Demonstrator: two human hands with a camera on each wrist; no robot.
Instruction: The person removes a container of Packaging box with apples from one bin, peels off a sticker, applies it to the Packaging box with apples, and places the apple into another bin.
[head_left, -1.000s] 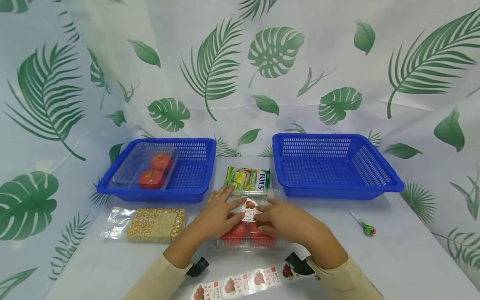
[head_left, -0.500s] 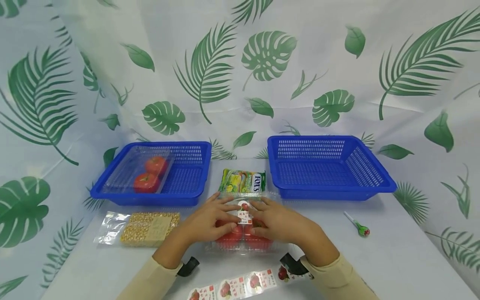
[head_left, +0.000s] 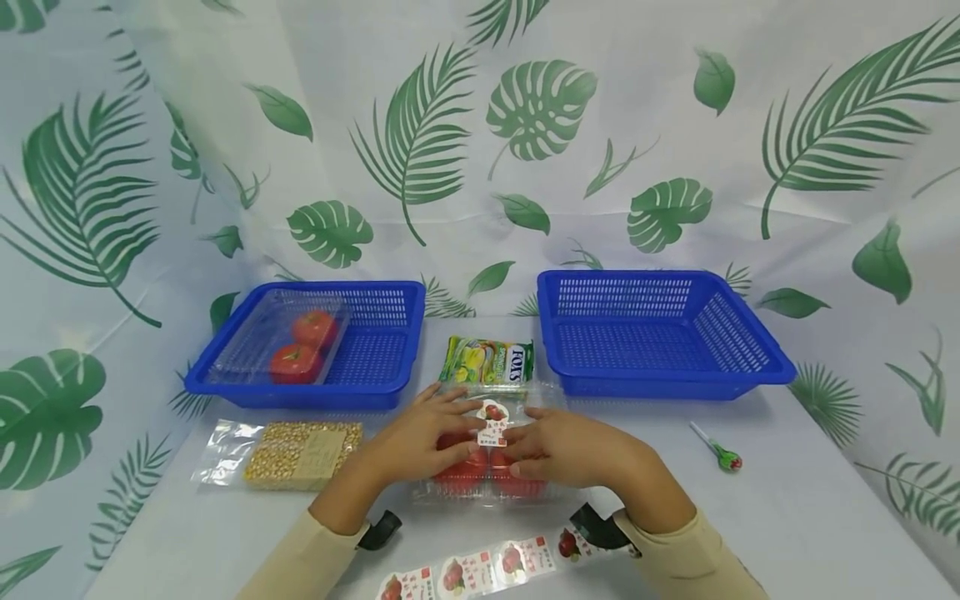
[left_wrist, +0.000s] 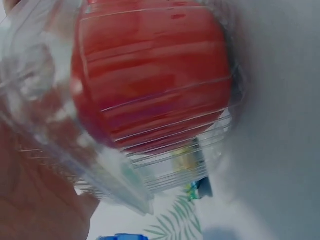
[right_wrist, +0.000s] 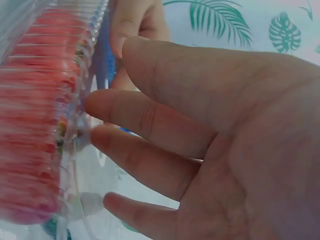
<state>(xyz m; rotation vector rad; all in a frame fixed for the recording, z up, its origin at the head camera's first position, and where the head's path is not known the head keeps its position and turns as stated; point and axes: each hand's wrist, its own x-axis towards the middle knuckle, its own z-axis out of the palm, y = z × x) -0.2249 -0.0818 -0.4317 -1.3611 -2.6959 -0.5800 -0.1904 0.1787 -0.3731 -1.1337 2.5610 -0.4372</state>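
two big blue perforated plastic baskets sit at the back of the pale table [head_left: 787, 517]: the left basket [head_left: 375, 367] at about 10 o'clock holds a clear lidded box with two red tomatoes [head_left: 296, 348], the right basket [head_left: 660, 333] at about 1 o'clock shows nothing inside.

dead centre, between the baskets and the person, is the thing being worked on: a clear ribbed plastic clamshell box of red tomatoes [head_left: 480, 479]. a small white and red fruit sticker [head_left: 492, 423] sits on its lid, and both hands are on it. the left hand [head_left: 420, 437] lies flat on the lid at 9 o'clock of the sticker, fingers spread and fairly straight. the right hand [head_left: 570, 446] comes in from 3 o'clock, fingers loosely extended onto the lid; the right wrist view shows them relaxed against the ribbed wall, not pinching anything.

my take on doing this bit well: keep the left palm steady so the box can't skid, and rub the sticker from its middle outward so the edges bed down over the ribs. go light, the lid looks thin and would likely flex onto the fruit.

smaller stuff: a vacuum bag of yellow kernels [head_left: 300, 454] at 9 o'clock, a green and yellow candy packet [head_left: 487, 362] at 12, a strip of spare stickers [head_left: 480, 571] at 6, and a little green-wrapped lollipop [head_left: 718, 450] at 3.
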